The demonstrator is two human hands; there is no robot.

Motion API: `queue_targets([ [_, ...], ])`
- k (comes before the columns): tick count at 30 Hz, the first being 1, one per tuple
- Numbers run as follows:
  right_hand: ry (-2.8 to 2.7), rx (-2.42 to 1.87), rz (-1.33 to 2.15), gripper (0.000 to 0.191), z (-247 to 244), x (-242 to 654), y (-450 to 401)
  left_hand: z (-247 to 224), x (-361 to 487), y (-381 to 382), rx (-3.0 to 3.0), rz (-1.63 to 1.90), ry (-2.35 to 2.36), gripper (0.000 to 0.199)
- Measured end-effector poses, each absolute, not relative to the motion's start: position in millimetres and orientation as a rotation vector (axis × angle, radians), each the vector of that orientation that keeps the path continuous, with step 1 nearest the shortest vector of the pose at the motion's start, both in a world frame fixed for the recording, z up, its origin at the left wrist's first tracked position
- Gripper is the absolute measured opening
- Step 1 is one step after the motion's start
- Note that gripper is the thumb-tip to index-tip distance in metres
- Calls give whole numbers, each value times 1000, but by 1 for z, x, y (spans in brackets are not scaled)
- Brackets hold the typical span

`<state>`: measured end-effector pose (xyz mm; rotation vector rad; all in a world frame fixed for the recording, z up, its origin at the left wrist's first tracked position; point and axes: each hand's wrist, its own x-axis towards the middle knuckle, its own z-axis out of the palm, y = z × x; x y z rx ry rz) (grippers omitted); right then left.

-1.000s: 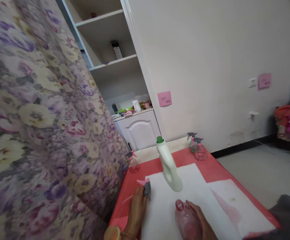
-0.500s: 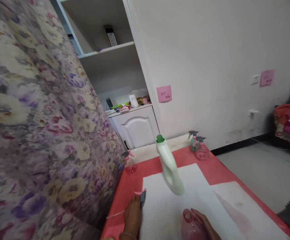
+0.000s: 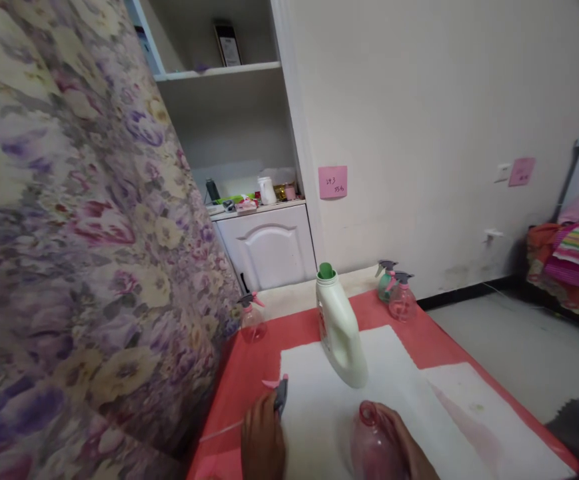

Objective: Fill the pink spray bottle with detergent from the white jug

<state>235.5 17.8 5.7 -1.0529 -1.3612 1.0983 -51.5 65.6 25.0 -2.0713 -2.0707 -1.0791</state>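
My left hand [image 3: 263, 437] is closed around a grey and pink spray head [image 3: 280, 395], whose thin tube [image 3: 220, 431] sticks out to the left over the red tabletop. A clear pink bottle [image 3: 376, 443] with an uncapped mouth stands at the bottom of the view. My right hand [image 3: 405, 437] wraps its right side; some of those fingers are hidden behind the bottle. Beyond both hands, a large pale green jug [image 3: 342, 333] with a green spout stands on white paper [image 3: 314, 373], its cap off.
A pink spray bottle [image 3: 253, 325] stands at the table's far left. Another pink spray bottle [image 3: 402, 301] and a green spray bottle [image 3: 385, 287] are at the far right. A stained white sheet [image 3: 489, 407] lies right. A floral curtain [image 3: 119, 267] hangs close on the left.
The camera view has turned slightly. The pink bottle and my right hand sit a little higher and further left in view. Both hands keep their holds.
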Motion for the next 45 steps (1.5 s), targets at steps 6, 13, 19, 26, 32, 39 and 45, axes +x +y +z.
queue_targets([
  [6, -1472, -886, 1121, 84, 7, 181, 59, 21, -30, 63, -2178, -1815, -2193, 32],
  [13, -1511, -881, 1205, 90, -12, 153, 80, -1, -14, 61, -2124, -2227, -2255, 43],
  [19, -1491, -903, 1246, 100, -12, 157, 76, -8, -7, 65, -2264, -2222, -2293, 58],
  [26, -1428, -939, 1147, 88, -15, 184, 70, -3, 3, 65, -2233, -2136, -2205, 71],
  [32, -1149, -1091, 906, 48, 22, 225, 86, -3, 5, 64, -2310, -2109, -2188, 86],
  [39, -1192, -1124, 832, 43, 59, 229, 130, -6, 8, 64, -2263, -2000, -2221, 88],
  [45, -1244, -1120, 878, 34, 72, 210, 157, -6, 4, 66, -2354, -1943, -2234, 94],
])
